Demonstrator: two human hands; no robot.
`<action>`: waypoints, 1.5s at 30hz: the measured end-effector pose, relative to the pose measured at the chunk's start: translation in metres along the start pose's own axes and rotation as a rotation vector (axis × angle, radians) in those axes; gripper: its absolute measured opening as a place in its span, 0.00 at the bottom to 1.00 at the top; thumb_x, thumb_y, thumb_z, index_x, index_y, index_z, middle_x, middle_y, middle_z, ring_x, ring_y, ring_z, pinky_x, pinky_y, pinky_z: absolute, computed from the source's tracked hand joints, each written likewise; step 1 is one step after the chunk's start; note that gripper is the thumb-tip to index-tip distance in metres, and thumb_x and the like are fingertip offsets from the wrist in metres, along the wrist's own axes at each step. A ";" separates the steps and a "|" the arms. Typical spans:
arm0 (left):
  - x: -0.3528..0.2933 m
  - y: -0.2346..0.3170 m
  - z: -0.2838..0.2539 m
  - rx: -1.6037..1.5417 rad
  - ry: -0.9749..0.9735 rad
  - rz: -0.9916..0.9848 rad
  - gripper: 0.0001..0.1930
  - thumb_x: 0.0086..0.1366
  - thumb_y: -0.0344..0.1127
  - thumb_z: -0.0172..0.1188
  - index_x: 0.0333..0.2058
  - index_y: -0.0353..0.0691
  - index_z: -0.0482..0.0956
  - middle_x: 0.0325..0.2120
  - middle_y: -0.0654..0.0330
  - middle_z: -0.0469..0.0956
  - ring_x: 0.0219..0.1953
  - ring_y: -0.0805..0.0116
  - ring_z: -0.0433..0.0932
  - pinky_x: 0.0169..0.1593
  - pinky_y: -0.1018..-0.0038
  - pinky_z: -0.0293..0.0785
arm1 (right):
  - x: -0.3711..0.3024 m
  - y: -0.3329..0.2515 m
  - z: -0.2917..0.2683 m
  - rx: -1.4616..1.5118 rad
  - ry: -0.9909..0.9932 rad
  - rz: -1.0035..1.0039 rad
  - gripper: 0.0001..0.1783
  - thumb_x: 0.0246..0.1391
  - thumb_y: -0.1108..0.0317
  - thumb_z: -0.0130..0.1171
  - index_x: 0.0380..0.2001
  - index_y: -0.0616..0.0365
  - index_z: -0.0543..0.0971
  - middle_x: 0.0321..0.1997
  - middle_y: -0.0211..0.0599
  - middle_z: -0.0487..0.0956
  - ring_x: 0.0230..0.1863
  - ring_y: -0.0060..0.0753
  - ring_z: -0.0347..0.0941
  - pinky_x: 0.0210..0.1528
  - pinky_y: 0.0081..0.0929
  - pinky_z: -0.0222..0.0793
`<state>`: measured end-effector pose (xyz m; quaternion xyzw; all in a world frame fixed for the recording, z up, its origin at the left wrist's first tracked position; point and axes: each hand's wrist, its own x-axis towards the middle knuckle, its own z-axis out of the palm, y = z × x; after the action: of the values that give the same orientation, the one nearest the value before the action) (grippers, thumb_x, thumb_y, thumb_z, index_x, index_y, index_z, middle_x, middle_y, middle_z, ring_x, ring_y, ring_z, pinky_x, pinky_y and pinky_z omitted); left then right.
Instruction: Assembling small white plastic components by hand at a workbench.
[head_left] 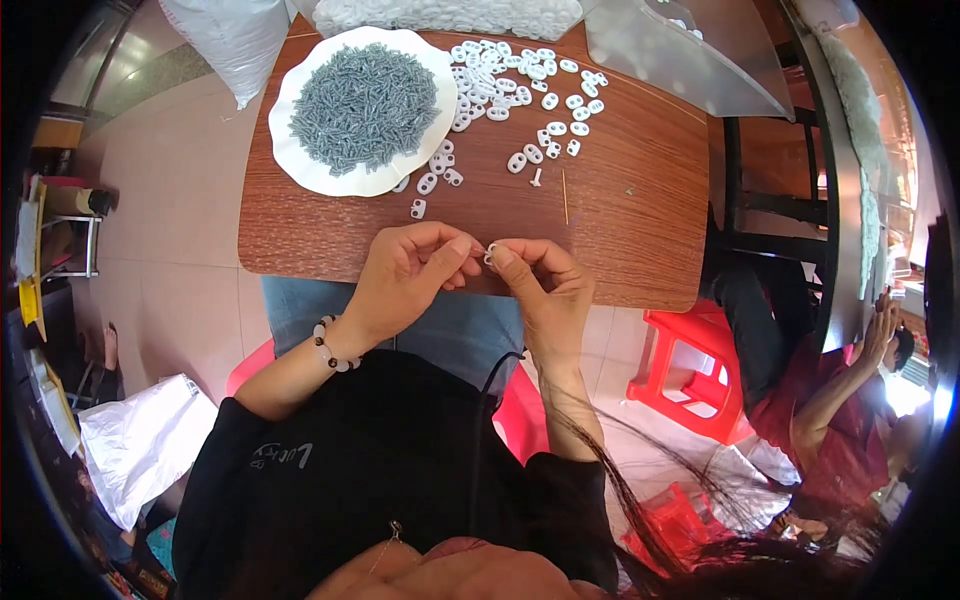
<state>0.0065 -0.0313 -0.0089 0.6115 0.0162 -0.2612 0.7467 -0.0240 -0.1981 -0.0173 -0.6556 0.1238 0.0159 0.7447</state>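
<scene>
Just above the table's near edge, my right hand (540, 280) pinches a small white plastic piece with holes (490, 255) between thumb and fingers. My left hand (425, 265) meets it from the left, its thumb and forefinger pressed together at the piece; whatever lies between those fingertips is too small to make out. Beyond my hands, similar white two-holed pieces (497, 113) lie scattered on the brown wooden table (640, 210). A white scalloped plate (290, 165) heaped with small grey-blue spring-like pieces (365, 105) stands at the far left of the tabletop.
A thin yellowish stick (565, 195) and a small white T-shaped piece (536, 178) lie right of centre. A translucent bin (690, 60) stands at the far right, a white sack (230, 40) at the far left. Red stools (690, 375) and another person (840, 410) are on the right.
</scene>
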 end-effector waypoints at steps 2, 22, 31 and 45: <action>0.000 -0.001 -0.002 -0.046 0.009 -0.018 0.11 0.67 0.35 0.53 0.37 0.31 0.79 0.27 0.62 0.79 0.28 0.82 0.74 0.33 0.84 0.71 | 0.001 0.002 0.001 -0.004 -0.007 -0.004 0.07 0.52 0.73 0.63 0.33 0.66 0.80 0.31 0.34 0.81 0.32 0.19 0.75 0.38 0.15 0.70; 0.054 0.028 0.006 1.225 0.187 0.619 0.11 0.55 0.35 0.61 0.34 0.37 0.73 0.31 0.52 0.71 0.31 0.53 0.75 0.32 0.63 0.72 | -0.006 -0.013 -0.021 0.122 0.161 -0.027 0.05 0.50 0.74 0.63 0.31 0.63 0.81 0.27 0.32 0.81 0.27 0.15 0.73 0.27 0.12 0.59; 0.099 0.020 0.022 1.395 0.139 0.582 0.10 0.57 0.33 0.59 0.37 0.39 0.73 0.31 0.52 0.70 0.34 0.53 0.75 0.34 0.61 0.71 | -0.008 -0.009 -0.026 0.096 0.141 -0.080 0.05 0.50 0.74 0.63 0.31 0.63 0.80 0.27 0.31 0.80 0.28 0.16 0.73 0.28 0.12 0.60; 0.050 0.019 -0.002 0.079 -0.005 0.056 0.12 0.64 0.32 0.57 0.43 0.30 0.76 0.34 0.57 0.79 0.33 0.76 0.78 0.37 0.81 0.76 | -0.007 -0.017 -0.023 0.210 0.149 -0.039 0.07 0.51 0.72 0.62 0.32 0.64 0.80 0.26 0.31 0.79 0.22 0.14 0.66 0.25 0.12 0.57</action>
<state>0.0577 -0.0457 -0.0091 0.6403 -0.0130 -0.2422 0.7289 -0.0314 -0.2220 -0.0014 -0.5758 0.1673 -0.0604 0.7980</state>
